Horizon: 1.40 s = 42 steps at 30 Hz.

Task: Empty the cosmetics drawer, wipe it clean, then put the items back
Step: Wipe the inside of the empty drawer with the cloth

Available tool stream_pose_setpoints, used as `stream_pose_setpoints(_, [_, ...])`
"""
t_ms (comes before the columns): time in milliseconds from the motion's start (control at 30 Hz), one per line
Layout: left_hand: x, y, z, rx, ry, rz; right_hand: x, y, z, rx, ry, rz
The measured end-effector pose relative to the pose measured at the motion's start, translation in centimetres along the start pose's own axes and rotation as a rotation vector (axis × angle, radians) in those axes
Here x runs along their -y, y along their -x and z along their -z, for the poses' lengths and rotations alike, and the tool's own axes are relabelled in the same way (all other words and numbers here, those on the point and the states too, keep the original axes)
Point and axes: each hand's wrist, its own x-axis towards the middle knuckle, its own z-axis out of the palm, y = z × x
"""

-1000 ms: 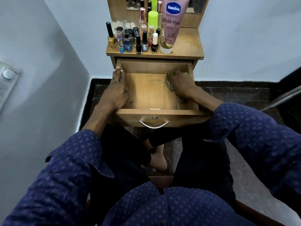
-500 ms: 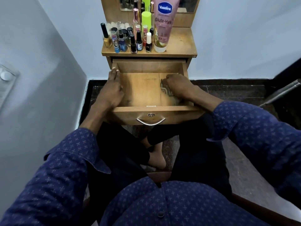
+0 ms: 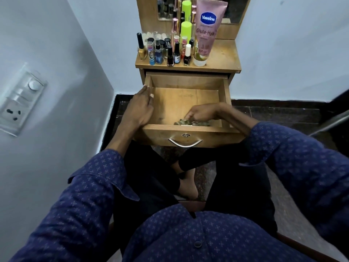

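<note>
The wooden drawer point(image 3: 186, 81) is pulled out in front of me, and its visible floor is bare apart from a patterned cloth point(image 3: 184, 122). My right hand point(image 3: 203, 112) presses that cloth against the drawer floor at the near edge, fingers curled over it. My left hand point(image 3: 139, 108) rests on the drawer's left wall with its fingers laid along the rim. On the dresser top point(image 3: 222, 59) stand several small cosmetic bottles point(image 3: 171, 53) and a pink Vaseline tube point(image 3: 204, 33).
A mirror point(image 3: 234, 10) backs the dresser top. A wall with a switch and socket plate point(image 3: 20, 99) stands close on the left. My knees sit under the drawer front and its metal handle point(image 3: 185, 143). A dark floor lies around the dresser, with a metal bar point(image 3: 332, 122) at right.
My right hand has dragged the cloth from the drawer's back right corner toward the near edge. My left hand has stayed on the left wall.
</note>
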Motion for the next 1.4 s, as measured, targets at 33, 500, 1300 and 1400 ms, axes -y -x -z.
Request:
stream_pose_setpoints(33, [0.0,0.0,-0.1,0.009,-0.012,-0.003,1.7,-0.8,-0.7,-0.015,-0.025,0.027])
stream_pose_setpoints(500, [-0.4,0.5,0.3,-0.024,-0.047,-0.034,0.1,4.9,1.8,0.149,0.284,-0.388])
stream_pose_setpoints(1300, [0.2,0.5,0.7,-0.194,0.605,0.133,3.4,0.2,0.7,-0.075,-0.116,0.140])
stream_pose_setpoints(1400, [-0.2,0.6,0.6,-0.177,0.565,0.131,6.9,-3.1,-1.1,-0.140,-0.098,0.228])
